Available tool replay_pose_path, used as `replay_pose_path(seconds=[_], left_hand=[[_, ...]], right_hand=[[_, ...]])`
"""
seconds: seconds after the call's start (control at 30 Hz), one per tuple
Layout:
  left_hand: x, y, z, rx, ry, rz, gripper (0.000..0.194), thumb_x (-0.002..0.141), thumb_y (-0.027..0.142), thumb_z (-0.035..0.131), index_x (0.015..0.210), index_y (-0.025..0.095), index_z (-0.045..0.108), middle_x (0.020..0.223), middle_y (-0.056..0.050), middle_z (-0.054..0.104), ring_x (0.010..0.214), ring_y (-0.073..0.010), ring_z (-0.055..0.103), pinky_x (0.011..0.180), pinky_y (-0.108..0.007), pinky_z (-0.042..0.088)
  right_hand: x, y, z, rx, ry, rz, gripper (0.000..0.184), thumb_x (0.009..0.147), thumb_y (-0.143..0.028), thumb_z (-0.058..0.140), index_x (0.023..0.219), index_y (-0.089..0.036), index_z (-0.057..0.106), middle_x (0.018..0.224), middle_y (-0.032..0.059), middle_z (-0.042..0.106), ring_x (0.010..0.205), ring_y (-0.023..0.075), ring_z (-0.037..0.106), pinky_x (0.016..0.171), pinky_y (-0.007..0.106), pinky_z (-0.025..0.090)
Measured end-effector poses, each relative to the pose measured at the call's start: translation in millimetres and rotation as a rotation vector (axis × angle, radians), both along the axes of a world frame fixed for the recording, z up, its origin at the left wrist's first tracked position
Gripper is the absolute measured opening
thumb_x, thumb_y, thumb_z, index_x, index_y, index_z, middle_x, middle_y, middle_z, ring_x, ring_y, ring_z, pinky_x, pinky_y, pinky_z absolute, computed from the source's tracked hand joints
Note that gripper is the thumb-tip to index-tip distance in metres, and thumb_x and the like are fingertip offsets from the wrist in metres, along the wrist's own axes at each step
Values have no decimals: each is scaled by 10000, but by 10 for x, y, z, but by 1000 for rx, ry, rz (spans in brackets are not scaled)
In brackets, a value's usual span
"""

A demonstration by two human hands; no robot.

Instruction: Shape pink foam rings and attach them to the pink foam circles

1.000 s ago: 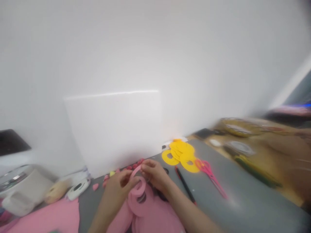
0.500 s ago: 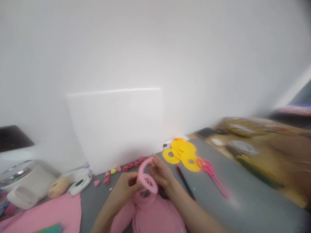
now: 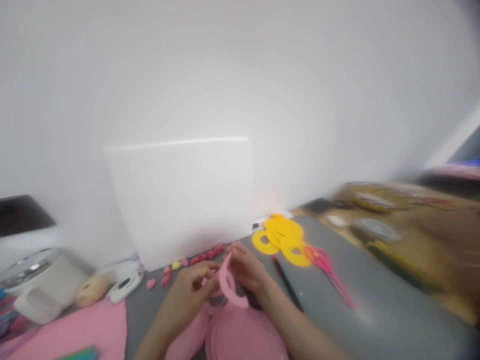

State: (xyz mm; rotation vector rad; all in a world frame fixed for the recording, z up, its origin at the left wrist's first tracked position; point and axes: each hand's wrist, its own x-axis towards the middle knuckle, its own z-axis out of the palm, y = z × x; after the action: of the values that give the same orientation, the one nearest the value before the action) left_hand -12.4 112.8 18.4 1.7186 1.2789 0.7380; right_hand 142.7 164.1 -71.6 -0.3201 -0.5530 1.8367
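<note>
My left hand and my right hand are close together over the grey mat, fingers closed on a curled pink paper ring. The ring bends between them, its lower part hanging free. Below lie several pink paper discs, stacked and overlapping. Something dark, too blurred to name, sits partly hidden behind the ring and my right wrist. To the right of my right hand rest a black pen with a red tip and pink scissors, their blades toward me.
Yellow paper rings and discs are piled behind the scissors. A white board leans on the wall. Small red, pink and yellow pieces line its foot. At left are a white container, a pink sheet and a white device.
The pink ring has been turned and bent further, now showing a narrower curl. My hands have shifted slightly, the fingertips of both nearer each other. The items on the mat stay put.
</note>
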Motion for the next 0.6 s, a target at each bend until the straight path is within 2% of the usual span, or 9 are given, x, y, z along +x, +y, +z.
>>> replay_pose_path(seconds=[0.13, 0.27, 0.4, 0.5, 0.6], left_hand=[[-20, -5, 32, -8, -19, 228, 230, 740, 336, 496, 648, 168, 624, 594, 8, 561, 588, -152, 476, 544, -239, 364], [1, 3, 13, -51, -96, 230, 232, 700, 357, 535, 767, 170, 654, 657, -5, 601, 681, -187, 523, 587, -253, 399], [-2, 23, 22, 14, -49, 289, 184, 661, 344, 560, 626, 170, 607, 624, -13, 599, 637, -182, 520, 568, -256, 409], [-40, 25, 24, 17, -76, 299, 180, 672, 343, 574, 640, 170, 613, 629, -5, 606, 607, -164, 521, 548, -240, 412], [-91, 24, 7, -93, -188, 249, 241, 685, 380, 599, 767, 159, 646, 669, -9, 632, 577, -156, 537, 508, -234, 415]], right_hand=[[-10, -6, -11, 22, -25, 51, 248, 579, -251, 824, 678, -170, 612, 759, -15, 673, 690, 110, 617, 664, 231, 473], [10, -48, -6, 86, -43, 182, 243, 599, -229, 817, 703, -156, 610, 701, -24, 650, 618, 94, 596, 611, 227, 470], [24, -88, 8, 148, -86, 329, 281, 586, -232, 825, 704, -138, 588, 645, -23, 616, 573, 102, 587, 560, 242, 479], [19, -84, 17, 130, -77, 287, 268, 594, -226, 820, 711, -137, 597, 687, -21, 622, 613, 100, 596, 579, 235, 488], [14, -74, 39, 98, -53, 208, 254, 591, -215, 822, 717, -135, 616, 729, -21, 631, 627, 81, 593, 597, 210, 489]])
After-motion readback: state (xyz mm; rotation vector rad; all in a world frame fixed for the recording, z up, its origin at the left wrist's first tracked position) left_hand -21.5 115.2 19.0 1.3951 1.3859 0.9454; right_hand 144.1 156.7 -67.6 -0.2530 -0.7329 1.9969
